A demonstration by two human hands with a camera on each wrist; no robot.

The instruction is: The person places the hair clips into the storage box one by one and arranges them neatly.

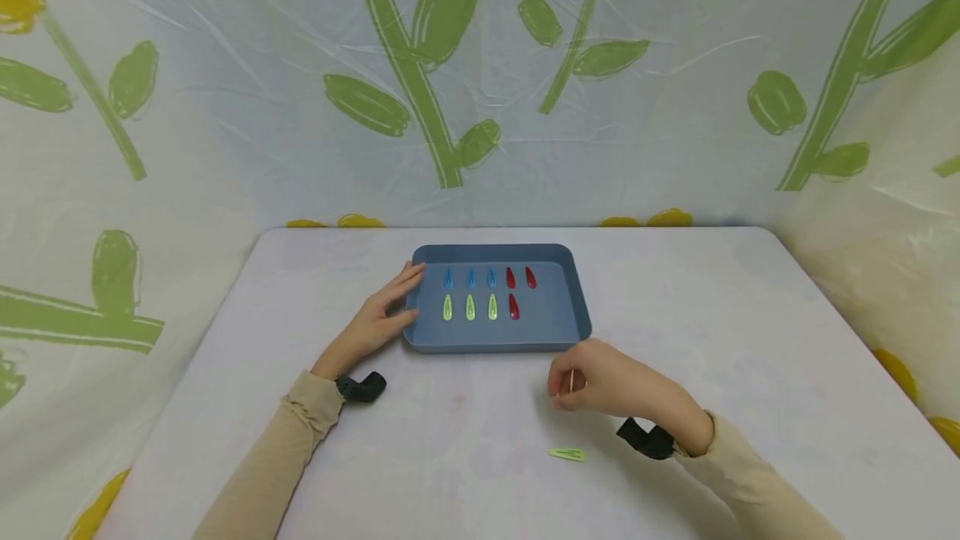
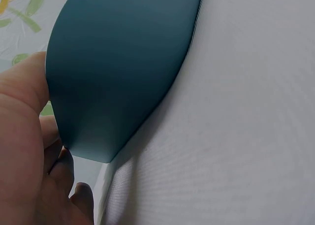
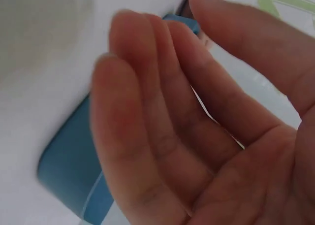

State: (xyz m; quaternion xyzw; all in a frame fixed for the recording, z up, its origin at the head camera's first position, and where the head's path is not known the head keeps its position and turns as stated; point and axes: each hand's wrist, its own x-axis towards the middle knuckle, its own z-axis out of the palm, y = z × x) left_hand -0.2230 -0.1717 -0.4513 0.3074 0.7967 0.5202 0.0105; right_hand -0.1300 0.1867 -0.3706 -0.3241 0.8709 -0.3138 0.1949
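Observation:
A blue-grey tray (image 1: 517, 333) lies on the table, holding two rows of snap hair clips. In its back row are three blue hair clips (image 1: 470, 278) and two red hair clips (image 1: 531, 277). Three light-green hair clips (image 1: 470, 307) and one red hair clip (image 1: 513, 307) form the front row. My left hand (image 1: 382, 311) rests its fingers and thumb against the tray's left rim. Off the tray's front right corner, my right hand (image 1: 592, 377) hovers with loosely bent fingers, holding nothing; thumb and fingertips stand apart in the right wrist view. Below it lies one light-green hair clip (image 1: 567, 455).
The white table (image 1: 435, 457) has rounded far corners. A flower-printed sheet (image 1: 262, 107) hangs behind it and along both sides. Black bands with camera mounts sit on the left wrist (image 1: 362, 387) and right wrist (image 1: 647, 438).

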